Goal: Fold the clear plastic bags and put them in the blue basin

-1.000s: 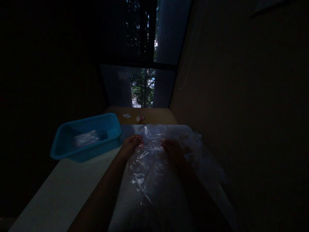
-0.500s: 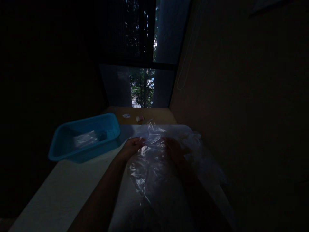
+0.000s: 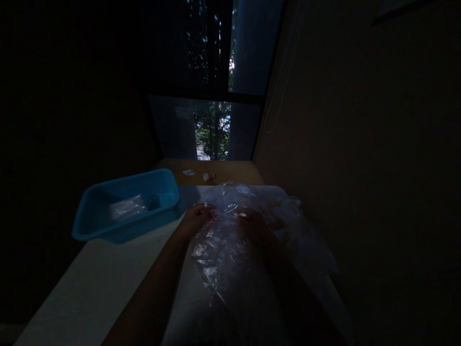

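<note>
A clear, crinkled plastic bag (image 3: 219, 250) lies across the white table, shiny where window light catches its folds. My left hand (image 3: 197, 218) pinches its left side, fingers bent inward. Opposite, my right hand (image 3: 252, 223) grips the right side of the same bag, a short way from the left; it is in deep shade. More clear plastic (image 3: 298, 230) is heaped to the right of my right forearm. Whether anything is inside the bag I cannot make out in the dim light.
To the left a blue plastic basin (image 3: 126, 230) stands on the white table (image 3: 97, 283), with a flat clear packet (image 3: 127, 207) in it. Beyond, a small cup-like item (image 3: 209, 177) and a white scrap (image 3: 188, 172) lie on the yellowish sill (image 3: 237, 170) under the window.
The hands have drawn slightly closer together, the right one moving left. The plastic's top beyond the fingers has sunk and spread, so more of the cup-like item shows.
</note>
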A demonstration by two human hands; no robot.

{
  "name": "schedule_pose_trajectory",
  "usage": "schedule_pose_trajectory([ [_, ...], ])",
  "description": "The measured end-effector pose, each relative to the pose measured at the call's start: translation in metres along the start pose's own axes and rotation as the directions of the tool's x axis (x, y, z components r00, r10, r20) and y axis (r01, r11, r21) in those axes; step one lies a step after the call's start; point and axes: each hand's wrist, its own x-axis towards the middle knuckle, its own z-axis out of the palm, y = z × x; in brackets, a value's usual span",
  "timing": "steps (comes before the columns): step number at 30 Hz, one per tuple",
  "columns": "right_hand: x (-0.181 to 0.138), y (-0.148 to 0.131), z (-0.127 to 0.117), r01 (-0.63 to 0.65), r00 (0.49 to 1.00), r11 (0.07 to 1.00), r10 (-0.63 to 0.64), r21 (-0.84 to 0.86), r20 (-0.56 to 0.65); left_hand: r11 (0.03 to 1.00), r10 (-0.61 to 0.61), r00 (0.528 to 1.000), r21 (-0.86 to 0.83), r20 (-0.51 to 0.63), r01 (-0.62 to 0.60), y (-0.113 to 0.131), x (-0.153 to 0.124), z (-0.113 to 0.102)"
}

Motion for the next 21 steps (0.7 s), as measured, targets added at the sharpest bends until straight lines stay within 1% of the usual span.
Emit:
schedule_pose_trajectory([
  [3, -0.001, 0.002, 0.000, -0.100, 0.994, 0.993, 0.103, 0.063, -0.046, 1.000, -0.003, 0.999, -0.012, 0.051, 0.003, -0.001, -0.002, -0.001],
  [6, 0.001, 0.004, 0.000, -0.130, 0.988, 0.986, 0.138, 0.101, -0.075, 1.000, 0.010, 0.997, -0.012, 0.082, -0.009, -0.003, -0.001, -0.003],
  [11, 0.002, 0.005, -0.005, -0.094, 0.992, 0.994, 0.098, 0.057, -0.080, 1.000, 0.029, 0.991, -0.003, 0.129, -0.029, -0.007, 0.002, -0.006],
  [14, 0.000, 0.008, -0.007, -0.100, 0.992, 0.994, 0.103, 0.035, -0.077, 0.998, 0.053, 0.992, 0.025, 0.116, -0.056, -0.006, 0.002, -0.007],
  [18, -0.001, 0.013, -0.008, -0.118, 0.977, 0.992, 0.122, 0.036, -0.175, 0.995, 0.077, 0.991, 0.062, 0.108, -0.084, -0.003, 0.001, -0.006],
  [19, -0.001, 0.013, -0.008, -0.101, 0.977, 0.994, 0.108, 0.045, -0.182, 0.994, 0.078, 0.991, 0.063, 0.105, -0.085, -0.003, 0.001, -0.006],
  [21, -0.001, 0.011, -0.009, -0.038, 0.989, 0.996, 0.049, 0.080, -0.137, 0.995, 0.071, 0.993, 0.060, 0.090, -0.076, -0.004, 0.001, -0.006],
])
